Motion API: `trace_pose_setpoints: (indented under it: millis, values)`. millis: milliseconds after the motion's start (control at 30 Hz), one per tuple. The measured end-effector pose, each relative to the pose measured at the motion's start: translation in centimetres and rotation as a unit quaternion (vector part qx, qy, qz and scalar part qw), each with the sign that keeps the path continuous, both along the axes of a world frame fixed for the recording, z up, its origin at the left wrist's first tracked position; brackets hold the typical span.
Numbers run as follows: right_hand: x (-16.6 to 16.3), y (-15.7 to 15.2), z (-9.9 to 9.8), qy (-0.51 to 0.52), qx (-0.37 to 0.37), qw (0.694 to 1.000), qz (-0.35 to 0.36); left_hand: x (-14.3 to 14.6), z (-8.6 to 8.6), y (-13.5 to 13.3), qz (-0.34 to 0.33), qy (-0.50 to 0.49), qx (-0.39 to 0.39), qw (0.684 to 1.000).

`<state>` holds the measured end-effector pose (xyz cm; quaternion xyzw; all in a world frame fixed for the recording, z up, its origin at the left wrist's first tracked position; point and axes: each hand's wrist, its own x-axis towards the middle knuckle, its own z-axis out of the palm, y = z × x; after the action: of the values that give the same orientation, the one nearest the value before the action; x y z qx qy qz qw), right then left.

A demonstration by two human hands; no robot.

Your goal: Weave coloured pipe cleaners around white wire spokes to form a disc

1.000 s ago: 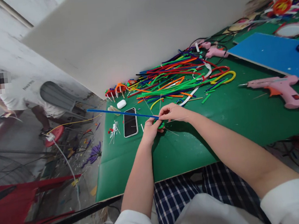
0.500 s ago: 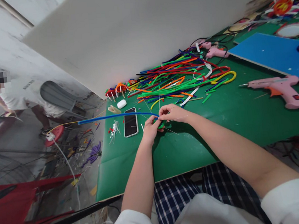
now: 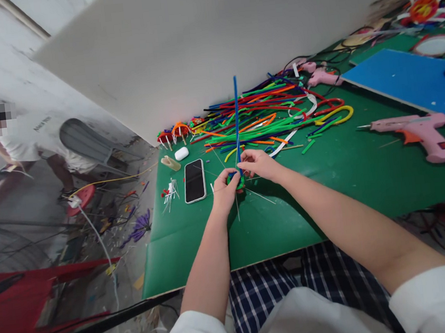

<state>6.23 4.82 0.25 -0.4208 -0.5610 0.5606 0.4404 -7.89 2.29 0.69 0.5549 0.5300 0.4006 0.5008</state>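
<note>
My left hand [image 3: 224, 188] and my right hand [image 3: 257, 165] meet over the green table [image 3: 328, 187]. Both pinch a small coiled bundle of green, red and blue pipe cleaner [image 3: 239, 180] with thin white wires sticking out of it. From the bundle a long blue pipe cleaner [image 3: 237, 122] stands almost straight up, its base between my right fingertips. A big heap of coloured pipe cleaners [image 3: 268, 114] lies just beyond my hands.
A phone [image 3: 194, 180], a white earbud case [image 3: 181, 153] and small white wires [image 3: 169, 191] lie left of my hands. A pink glue gun [image 3: 418, 132] lies at right, a blue board [image 3: 408, 81] behind it, another glue gun [image 3: 318, 76] farther back. A person sits at far left.
The long blue pipe cleaner has swung from pointing left across the phone to standing nearly upright. Both hands have stayed at the bundle.
</note>
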Motion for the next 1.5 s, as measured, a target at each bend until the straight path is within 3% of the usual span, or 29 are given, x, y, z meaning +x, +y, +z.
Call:
trace_pose_setpoints:
  millis: [133,300,533,667,1000,1500]
  values:
    - [-0.1,0.0,0.0,0.008,-0.023,1.000,0.013,0.0,-0.1,0.0,-0.015,0.006,0.000,1.000]
    - [0.1,0.0,0.0,0.056,0.006,0.998,0.030,0.0,0.2,-0.1,-0.021,-0.015,-0.025,0.999]
    - [1.6,-0.5,1.1,0.145,-0.017,0.978,0.146,-0.4,0.1,0.1,0.001,-0.108,-0.035,0.994]
    - [2.1,-0.1,1.1,0.196,-0.053,0.973,0.109,-0.5,0.2,0.1,-0.028,-0.155,-0.056,0.986]
    - [0.8,-0.2,0.4,0.062,-0.064,0.989,0.118,-0.2,0.4,-0.3,-0.083,-0.104,-0.054,0.990]
    - [0.3,-0.5,0.2,0.148,-0.156,0.969,0.123,-0.1,0.1,-0.3,-0.066,-0.147,-0.041,0.986]
